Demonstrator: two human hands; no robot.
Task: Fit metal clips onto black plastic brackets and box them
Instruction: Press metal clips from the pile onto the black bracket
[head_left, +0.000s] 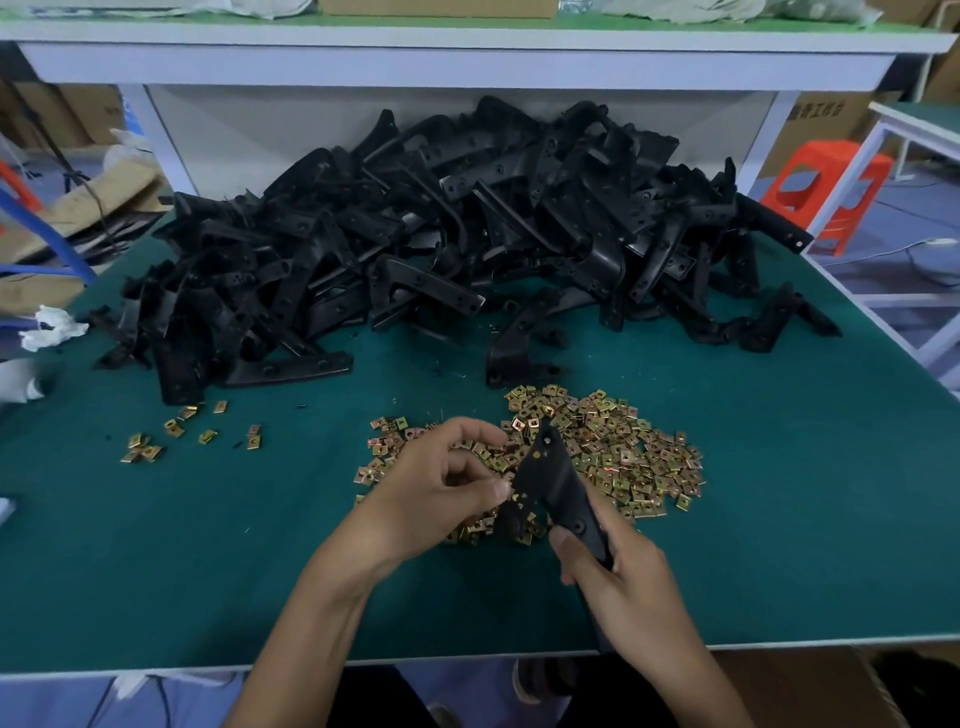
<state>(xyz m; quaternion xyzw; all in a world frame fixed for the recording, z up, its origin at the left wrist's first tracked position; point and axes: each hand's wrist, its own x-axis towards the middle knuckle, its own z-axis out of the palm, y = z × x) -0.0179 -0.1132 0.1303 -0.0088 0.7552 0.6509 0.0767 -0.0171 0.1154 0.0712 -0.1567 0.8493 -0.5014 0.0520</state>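
My right hand (618, 582) grips the lower end of a black plastic bracket (550, 478), held tilted over a heap of gold metal clips (623, 457) on the green table. My left hand (441, 488) has its fingers curled, thumb and fingertips meeting at the bracket's left edge; a clip seems pinched there, but it is too small to see well. Behind the clips lies a big pile of black brackets (441, 244) across the back of the table.
A few stray clips (171, 431) lie at the left on the green mat (156, 545). A white shelf (467, 57) overhangs the pile. A cardboard box (810, 680) sits below the table's front edge at right. An orange stool (826, 192) stands at the far right.
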